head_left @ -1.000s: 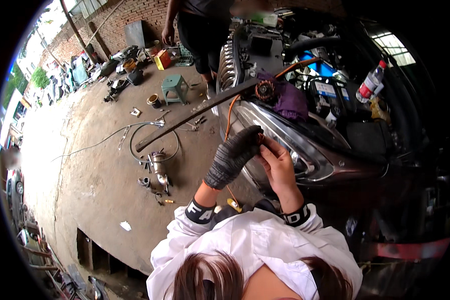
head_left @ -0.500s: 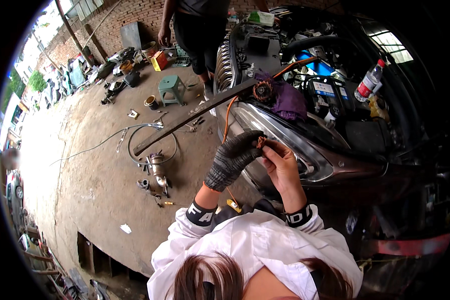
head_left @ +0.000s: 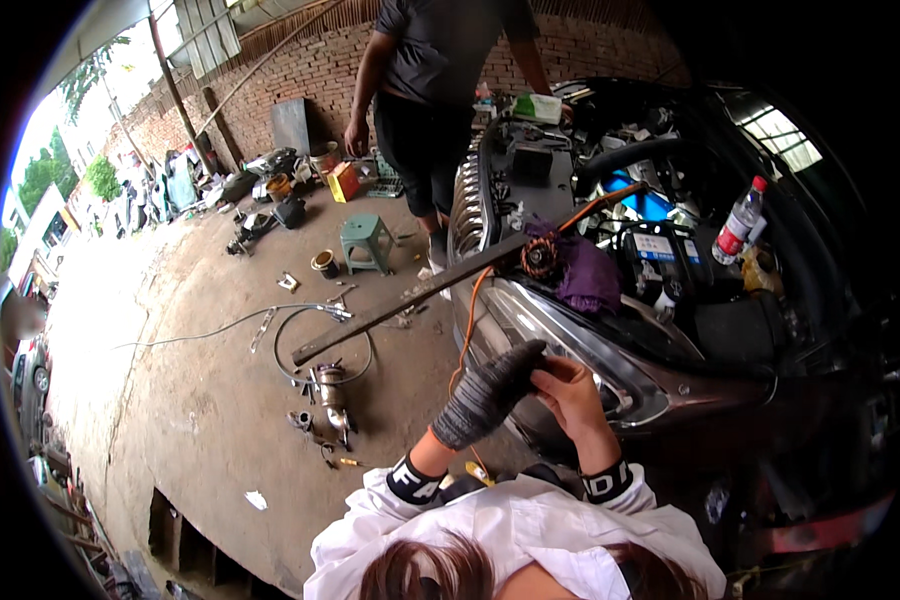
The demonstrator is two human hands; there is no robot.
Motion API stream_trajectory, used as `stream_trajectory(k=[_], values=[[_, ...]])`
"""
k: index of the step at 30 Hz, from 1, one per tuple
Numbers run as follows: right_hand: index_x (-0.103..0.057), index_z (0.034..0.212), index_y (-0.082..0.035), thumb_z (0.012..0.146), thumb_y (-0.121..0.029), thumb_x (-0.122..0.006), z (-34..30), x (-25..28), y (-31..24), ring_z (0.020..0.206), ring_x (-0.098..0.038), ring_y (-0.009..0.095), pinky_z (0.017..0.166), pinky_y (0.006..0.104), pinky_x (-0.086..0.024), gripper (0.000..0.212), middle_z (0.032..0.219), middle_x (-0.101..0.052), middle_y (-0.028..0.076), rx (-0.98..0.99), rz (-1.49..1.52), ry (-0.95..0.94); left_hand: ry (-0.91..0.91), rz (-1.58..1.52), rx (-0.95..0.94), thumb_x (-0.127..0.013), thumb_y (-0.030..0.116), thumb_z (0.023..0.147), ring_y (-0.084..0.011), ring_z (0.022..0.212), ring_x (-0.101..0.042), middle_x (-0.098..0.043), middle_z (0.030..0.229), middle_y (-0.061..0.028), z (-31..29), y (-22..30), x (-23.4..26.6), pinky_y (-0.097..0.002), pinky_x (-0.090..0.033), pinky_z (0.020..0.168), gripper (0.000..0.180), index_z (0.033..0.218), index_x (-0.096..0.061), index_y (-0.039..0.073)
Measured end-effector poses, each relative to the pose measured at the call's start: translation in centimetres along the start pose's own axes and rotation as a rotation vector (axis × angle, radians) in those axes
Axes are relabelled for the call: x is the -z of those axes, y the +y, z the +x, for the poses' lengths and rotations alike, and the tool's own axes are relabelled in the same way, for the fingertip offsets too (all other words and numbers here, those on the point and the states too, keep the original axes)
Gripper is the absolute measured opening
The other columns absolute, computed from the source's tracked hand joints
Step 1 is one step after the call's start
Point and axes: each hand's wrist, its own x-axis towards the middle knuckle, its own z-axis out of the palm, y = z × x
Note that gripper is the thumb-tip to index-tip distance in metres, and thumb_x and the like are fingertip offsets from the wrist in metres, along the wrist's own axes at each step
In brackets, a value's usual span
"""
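Note:
My left hand [head_left: 485, 397], in a dark grey knitted glove, meets my bare right hand [head_left: 574, 402] in front of the car's headlight [head_left: 560, 335]. Fingers of both hands are closed and pressed together at the tips. Whatever lies between them is hidden now; earlier a small reddish-brown piece showed there. Beyond my hands, a ring with copper-coloured windings [head_left: 540, 258] rests by a purple cloth [head_left: 592, 275] on the car's front edge. A long dark bar [head_left: 400, 305] slants from there down over the floor.
A person [head_left: 425, 100] stands by the grille. The open engine bay holds a battery [head_left: 660, 250] and a bottle with a red cap [head_left: 740, 222]. An orange cable [head_left: 467, 335] hangs down the front. A green stool [head_left: 367, 243] and a metal canister-like part [head_left: 332, 398] stand on the floor.
The view has tilted up, so the scene sits lower. My hands stay together, and the small reddish-brown piece between them has gone out of sight.

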Motion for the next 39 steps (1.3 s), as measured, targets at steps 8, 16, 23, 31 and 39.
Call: stream_trajectory(k=[8,16,23,31,39], values=[[-0.066,0.111,0.003,0.087,0.005,-0.065,-0.6,1.4,-0.2,0.095,-0.069,0.021,0.086,0.0329,-0.057,0.024,0.105,-0.07,0.012,-0.16,0.13,-0.136,-0.172,0.053,-0.005,-0.055,0.006,0.097,-0.0231,0.127,-0.052,-0.052,0.14,-0.0151,-0.4,1.2,0.5,-0.0348,-0.042,0.105,0.052,0.146,-0.038,0.001],[-0.062,0.117,0.002,0.093,-0.004,-0.062,-1.1,1.7,0.8,0.098,-0.067,0.02,0.087,0.0303,-0.054,0.024,0.108,-0.068,0.012,-0.179,0.277,-0.082,-0.177,-0.276,0.039,-0.06,0.01,0.096,-0.0222,0.132,-0.045,-0.048,0.144,-0.013,-0.4,-0.2,-1.0,-0.036,-0.038,0.108,0.058,0.148,-0.035,0.004],[-0.065,0.111,-0.003,0.092,-0.011,-0.066,-2.1,0.4,0.8,0.084,-0.069,0.015,0.066,0.024,-0.056,0.02,0.098,-0.071,0.01,-0.173,0.416,-0.035,-0.034,-0.369,0.006,-0.059,0.016,0.097,-0.0216,0.131,-0.045,-0.047,0.145,-0.0116,-1.1,-1.6,-2.9,-0.0356,-0.036,0.109,0.053,0.144,-0.042,0.003],[-0.061,0.117,-0.005,0.094,-0.015,-0.065,-3.2,2.3,2.8,0.091,-0.069,0.016,0.064,0.0193,-0.055,0.026,0.102,-0.07,0.009,-0.217,0.812,-0.232,0.152,-0.322,-0.054,-0.055,0.008,0.095,-0.0226,0.129,-0.047,-0.05,0.142,-0.0129,-0.9,0.4,-6.4,-0.0361,-0.037,0.108,0.048,0.141,-0.046,0.002],[-0.06,0.118,-0.003,0.092,-0.014,-0.067,-4.0,1.9,2.4,0.096,-0.068,0.023,0.069,0.0236,-0.056,0.029,0.102,-0.07,0.011,-0.123,0.616,-0.223,0.011,-0.25,0.063,-0.064,0.008,0.09,-0.0197,0.122,-0.054,-0.056,0.135,-0.0112,-1.5,1.2,-4.9,-0.0343,-0.042,0.103,0.054,0.142,-0.046,0.004]])
